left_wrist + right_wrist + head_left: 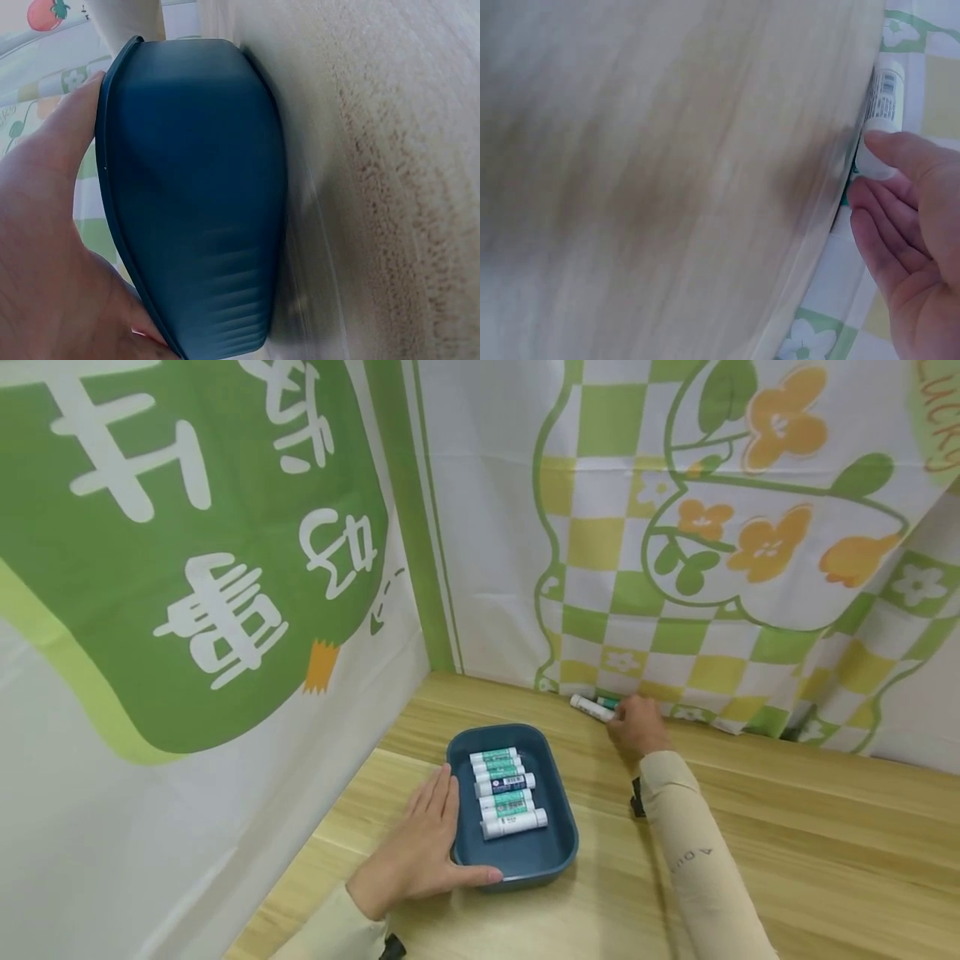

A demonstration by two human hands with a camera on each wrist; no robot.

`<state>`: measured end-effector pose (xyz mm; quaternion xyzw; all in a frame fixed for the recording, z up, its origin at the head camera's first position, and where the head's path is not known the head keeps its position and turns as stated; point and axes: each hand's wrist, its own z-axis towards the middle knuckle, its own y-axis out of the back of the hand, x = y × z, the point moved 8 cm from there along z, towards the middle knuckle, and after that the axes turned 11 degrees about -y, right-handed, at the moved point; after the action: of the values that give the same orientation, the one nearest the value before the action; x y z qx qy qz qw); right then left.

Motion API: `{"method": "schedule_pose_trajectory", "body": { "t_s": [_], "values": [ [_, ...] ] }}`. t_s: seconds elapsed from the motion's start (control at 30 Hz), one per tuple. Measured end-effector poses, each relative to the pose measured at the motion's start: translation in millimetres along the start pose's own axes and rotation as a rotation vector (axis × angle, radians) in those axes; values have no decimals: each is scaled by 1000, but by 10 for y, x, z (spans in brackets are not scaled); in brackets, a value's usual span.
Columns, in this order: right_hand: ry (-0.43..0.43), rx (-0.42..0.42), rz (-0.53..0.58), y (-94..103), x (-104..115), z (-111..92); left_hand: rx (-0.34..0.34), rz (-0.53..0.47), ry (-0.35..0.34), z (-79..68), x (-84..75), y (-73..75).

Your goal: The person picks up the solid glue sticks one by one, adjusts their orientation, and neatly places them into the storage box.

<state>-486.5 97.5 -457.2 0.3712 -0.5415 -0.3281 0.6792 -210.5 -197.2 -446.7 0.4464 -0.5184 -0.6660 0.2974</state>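
Note:
A dark blue tray (564, 827) with rounded corners holds a row of several white glue sticks (514, 824), mostly with green labels and one with a dark blue label. My left hand (420, 839) rests against the tray's near-left corner, fingers straight along its left side and thumb on the front rim. In the left wrist view that hand (52, 217) touches the rim of the tray (195, 165). By the curtain, my right hand (640, 727) pinches the end of a white glue stick (591, 707) (886, 97). Another glue stick with green on it (607, 702) lies behind, partly hidden.
The tray and sticks are on a wood-grain table (787, 827). A green-and-yellow checked curtain (675, 635) hangs along the back edge, touching the tabletop. A white and green cloth (247, 710) with large characters hangs on the left.

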Motion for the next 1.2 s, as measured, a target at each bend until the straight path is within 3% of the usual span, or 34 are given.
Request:
{"method": "schedule_pose_trajectory", "body": {
  "t_s": [0.53,0.9,1.03,1.2],
  "values": [
    [53,25,68,341,-36,-382,33,42,-19,51,-19,-7],
    [107,79,108,552,7,-721,39,107,-24,57,-73,108],
    [135,71,108,633,54,-842,31,171,-62,76,-188,185],
    [174,65,108,753,143,-969,-43,329,-197,173,-457,362]
  ]
}}
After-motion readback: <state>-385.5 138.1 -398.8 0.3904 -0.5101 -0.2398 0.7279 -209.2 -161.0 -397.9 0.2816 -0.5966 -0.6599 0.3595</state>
